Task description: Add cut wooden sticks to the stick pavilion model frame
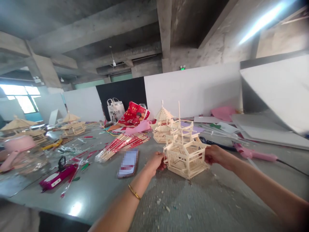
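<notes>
A pavilion model made of thin wooden sticks (pixel 188 161) rests on the grey table right in front of me, a tall stick rising from its top. My left hand (pixel 158 161) grips its left side with curled fingers. On the opposite side, my right hand (pixel 214 154) is closed around the model's edge; the fingertips of both hands are partly hidden. Close behind stands a second stick pavilion (pixel 163 120) with a pointed roof. A phone (pixel 128 163) lies to the left of my left hand.
Packs of wooden sticks (pixel 124 145) lie left of the models. A pink glue gun (pixel 256 154) with a cord is at the right. Further left are a magenta power strip (pixel 58 177), a pink cup (pixel 19 145) and more stick pavilions (pixel 73 125). White boards (pixel 267 129) lie at the back right.
</notes>
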The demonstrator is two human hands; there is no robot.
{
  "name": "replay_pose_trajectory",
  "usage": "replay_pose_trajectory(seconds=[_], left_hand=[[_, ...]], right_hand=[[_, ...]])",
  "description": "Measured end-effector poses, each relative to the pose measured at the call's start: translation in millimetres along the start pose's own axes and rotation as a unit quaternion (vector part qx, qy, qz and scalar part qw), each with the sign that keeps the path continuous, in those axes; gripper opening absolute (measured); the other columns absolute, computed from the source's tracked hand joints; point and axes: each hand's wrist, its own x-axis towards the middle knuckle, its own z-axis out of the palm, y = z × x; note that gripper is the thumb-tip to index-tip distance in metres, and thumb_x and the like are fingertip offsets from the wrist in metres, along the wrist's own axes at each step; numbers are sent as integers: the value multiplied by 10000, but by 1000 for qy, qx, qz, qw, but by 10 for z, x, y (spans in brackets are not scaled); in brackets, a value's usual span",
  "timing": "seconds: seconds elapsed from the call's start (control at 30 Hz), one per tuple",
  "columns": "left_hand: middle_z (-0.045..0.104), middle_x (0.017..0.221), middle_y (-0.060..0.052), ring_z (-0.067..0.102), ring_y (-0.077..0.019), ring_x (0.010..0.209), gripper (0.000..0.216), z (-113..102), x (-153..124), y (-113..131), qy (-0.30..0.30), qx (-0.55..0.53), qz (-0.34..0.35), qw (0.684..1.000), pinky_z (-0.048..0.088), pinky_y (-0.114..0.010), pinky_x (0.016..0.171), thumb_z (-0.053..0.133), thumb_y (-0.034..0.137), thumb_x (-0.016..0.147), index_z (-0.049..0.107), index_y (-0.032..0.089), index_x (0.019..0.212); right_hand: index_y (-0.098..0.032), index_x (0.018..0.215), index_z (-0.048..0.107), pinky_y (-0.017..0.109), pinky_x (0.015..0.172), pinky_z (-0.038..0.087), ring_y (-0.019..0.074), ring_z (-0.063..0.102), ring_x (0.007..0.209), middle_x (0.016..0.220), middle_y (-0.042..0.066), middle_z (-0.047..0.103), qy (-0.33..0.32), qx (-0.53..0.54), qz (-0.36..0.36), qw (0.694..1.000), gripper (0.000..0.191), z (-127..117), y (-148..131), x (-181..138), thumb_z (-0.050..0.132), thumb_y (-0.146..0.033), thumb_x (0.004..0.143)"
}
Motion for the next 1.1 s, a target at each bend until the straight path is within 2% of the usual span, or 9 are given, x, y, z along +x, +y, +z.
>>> replay_pose_trajectory(seconds=[0.2,0.4,0.6,0.67,0.83,1.1], left_hand=[[541,623,37,479,-60,444,293,93,-169,-3,5,-20,-17,1000,388,-185,402,444,374,928,567,122,846],[546,544,29,482,-71,377,256,192,-393,-89,-5,-49,-5,999,329,-181,337,373,254,910,520,145,732],[576,553,12,475,-85,353,239,143,-519,-183,-12,-49,22,998,271,-189,326,440,332,847,537,156,718],[532,510,34,417,-68,331,252,89,-505,-190,9,-46,45,998,209,-190,331,471,364,827,559,154,720],[294,426,105,235,-43,334,265,-1,-460,-171,37,-44,77,995,102,-209,374,533,413,779,581,161,717],[282,452,113,149,-35,358,272,51,-534,-164,-22,-48,37,998,34,-222,390,570,430,709,455,194,640]], right_hand=[[-154,653,582,218,452,358,94,455,463,529,-5,515,0,2,2,1000,128,-80,54,40,523,-267,636],[-164,730,607,217,457,346,88,431,458,552,-9,540,-5,3,-4,1000,145,-127,85,41,543,-267,651],[-167,717,597,221,460,347,93,448,471,549,-8,527,-14,9,0,1000,131,-153,68,30,566,-280,659],[-163,723,600,217,450,334,91,448,467,544,-9,521,-16,10,4,1000,140,-163,49,22,578,-285,657],[-149,695,598,205,440,303,80,447,465,536,-9,519,-22,18,12,1000,145,-176,-1,-14,588,-288,652],[-135,682,596,193,455,320,74,467,486,562,2,531,-35,46,35,998,135,-185,-44,-36,582,-264,643]])
